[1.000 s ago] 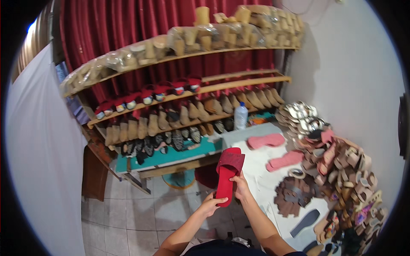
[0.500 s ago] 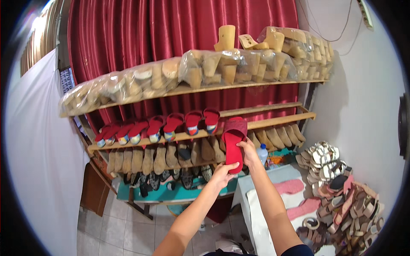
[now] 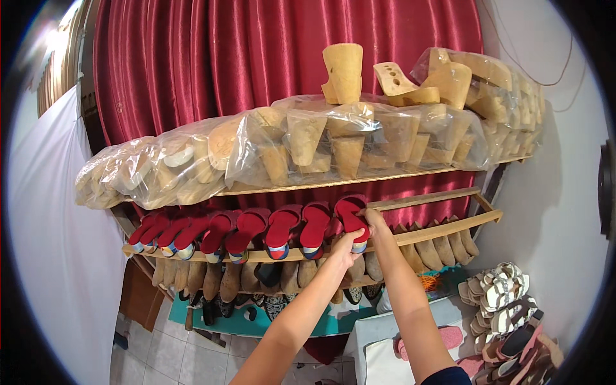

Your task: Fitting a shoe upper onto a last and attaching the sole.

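Shelf (image 3: 423, 235): red sandal (image 3: 351, 218) btwn both hands.

Glossy red curtain (image 3: 269, 58), clear crinkled plastic bags (image 3: 289, 147), matt bare wooden shelf (image 3: 443, 228).

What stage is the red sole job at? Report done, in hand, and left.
Done: a row of red soles leans on the wooden rack. In hand: left hand and right hand hold the rightmost red sole at the row's end. Left: pink soles lie on the table below.
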The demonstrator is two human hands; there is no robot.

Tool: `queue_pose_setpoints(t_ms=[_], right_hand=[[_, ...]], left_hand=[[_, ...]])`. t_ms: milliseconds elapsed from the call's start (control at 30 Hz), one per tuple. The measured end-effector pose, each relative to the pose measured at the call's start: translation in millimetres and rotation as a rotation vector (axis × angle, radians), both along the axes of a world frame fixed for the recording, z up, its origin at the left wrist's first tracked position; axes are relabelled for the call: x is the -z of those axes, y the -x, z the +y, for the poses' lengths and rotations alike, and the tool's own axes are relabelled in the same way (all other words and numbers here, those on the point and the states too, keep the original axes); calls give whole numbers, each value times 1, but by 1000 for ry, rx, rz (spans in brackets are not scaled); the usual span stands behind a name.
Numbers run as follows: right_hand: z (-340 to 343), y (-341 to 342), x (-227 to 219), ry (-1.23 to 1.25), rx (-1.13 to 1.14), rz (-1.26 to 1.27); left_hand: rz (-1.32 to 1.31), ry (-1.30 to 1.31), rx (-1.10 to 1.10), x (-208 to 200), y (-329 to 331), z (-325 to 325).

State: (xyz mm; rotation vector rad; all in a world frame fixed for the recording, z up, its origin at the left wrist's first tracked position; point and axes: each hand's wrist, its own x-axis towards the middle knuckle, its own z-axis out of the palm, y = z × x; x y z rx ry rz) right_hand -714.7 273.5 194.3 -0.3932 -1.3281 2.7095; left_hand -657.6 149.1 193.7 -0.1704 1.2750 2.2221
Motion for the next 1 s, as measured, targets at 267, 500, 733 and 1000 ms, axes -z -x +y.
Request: queue_pose_setpoints(t_ms=[267, 500, 733, 1000], right_hand=[[5, 19, 5, -37, -95, -96], [-20, -51, -2, -353, 56, -15], [-33, -98, 12, -743, 269, 245], [-47, -93, 14, -790, 193, 276]], left_hand=[[130, 159, 62, -10, 5, -4], [134, 209, 45, -18, 5, 1], [166, 330, -67, -13, -6, 21], [487, 527, -145, 6, 8, -9]])
